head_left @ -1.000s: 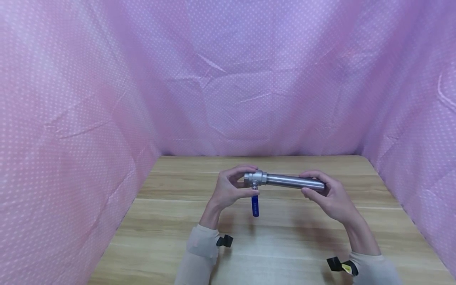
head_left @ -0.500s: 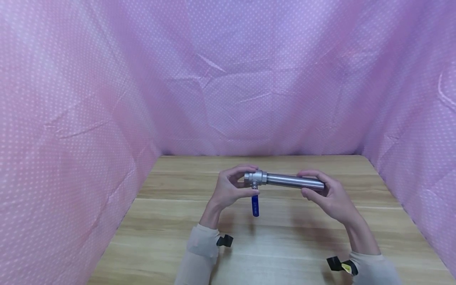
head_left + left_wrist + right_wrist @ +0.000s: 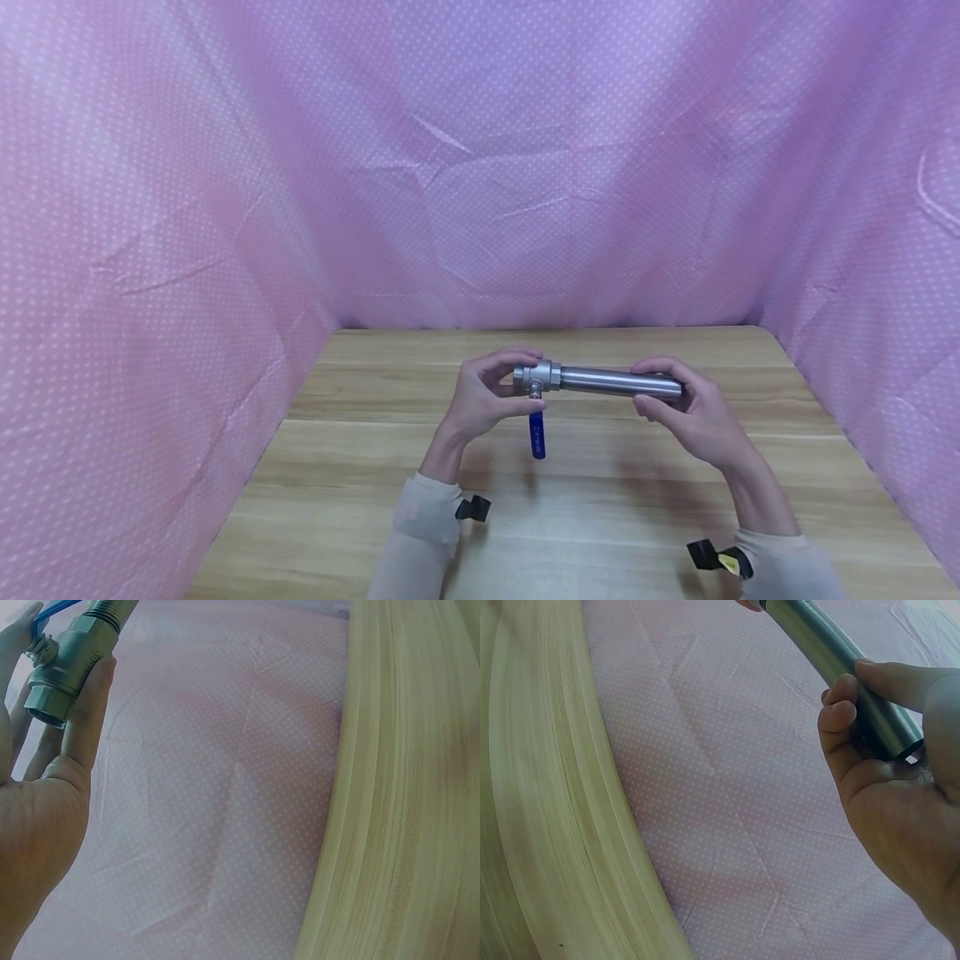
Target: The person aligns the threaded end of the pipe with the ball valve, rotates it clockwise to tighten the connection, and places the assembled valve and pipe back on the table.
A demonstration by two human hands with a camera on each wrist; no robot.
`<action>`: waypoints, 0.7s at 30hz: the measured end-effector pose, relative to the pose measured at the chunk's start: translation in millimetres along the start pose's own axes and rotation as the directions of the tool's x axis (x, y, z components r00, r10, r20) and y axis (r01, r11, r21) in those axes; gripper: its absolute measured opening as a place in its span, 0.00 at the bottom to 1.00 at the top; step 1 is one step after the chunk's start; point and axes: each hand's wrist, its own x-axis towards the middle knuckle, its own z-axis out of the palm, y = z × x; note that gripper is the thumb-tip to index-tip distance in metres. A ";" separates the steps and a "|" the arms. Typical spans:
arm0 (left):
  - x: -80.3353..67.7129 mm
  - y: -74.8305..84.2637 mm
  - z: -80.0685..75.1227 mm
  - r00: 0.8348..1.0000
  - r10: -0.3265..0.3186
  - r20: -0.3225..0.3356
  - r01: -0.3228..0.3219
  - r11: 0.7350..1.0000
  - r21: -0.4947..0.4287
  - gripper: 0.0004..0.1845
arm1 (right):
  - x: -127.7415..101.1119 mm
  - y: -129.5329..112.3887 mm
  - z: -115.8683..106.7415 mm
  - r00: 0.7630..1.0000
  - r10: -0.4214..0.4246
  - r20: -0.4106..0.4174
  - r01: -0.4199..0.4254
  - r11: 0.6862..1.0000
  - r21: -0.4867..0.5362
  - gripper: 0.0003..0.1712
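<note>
A steel ball valve [image 3: 537, 376] with a blue lever handle [image 3: 537, 435] is joined to a smooth steel pipe [image 3: 611, 382], the two making one long piece held above the table. My left hand [image 3: 480, 396] grips the valve, fingers over its far side and thumb by the base of the lever. In the left wrist view, the valve body [image 3: 69, 667] shows its open hex end, and some thread shows at its other end. My right hand [image 3: 701, 417] holds the pipe near its free end. The right wrist view has fingers and thumb curled round the pipe [image 3: 840, 667].
Below is a wooden table [image 3: 570, 533] with light grain. Pink dotted cloth [image 3: 480, 208] hangs at the back and on both sides. Black straps [image 3: 474, 507] sit on the sleeves.
Both hands keep their places on the valve and pipe. The right fingers shift slightly along the pipe, and the lever's tip sits a touch lower.
</note>
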 end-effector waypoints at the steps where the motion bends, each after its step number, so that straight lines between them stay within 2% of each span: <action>1: -0.1 -0.2 -0.2 1.000 0.002 0.001 -0.002 1.000 -0.002 0.31 | 0.1 -0.3 0.1 1.000 0.000 -0.001 0.000 1.000 -0.004 0.23; 14: -0.3 -1.0 0.5 1.000 0.012 0.010 -0.012 1.000 0.003 0.32 | 0.6 1.7 0.7 1.000 0.012 -0.009 -0.013 1.000 -0.016 0.16; 21: -0.6 -1.6 3.6 1.000 0.010 0.013 -0.010 1.000 0.001 0.33 | 0.4 1.5 0.8 1.000 0.021 -0.022 -0.020 0.999 0.030 0.15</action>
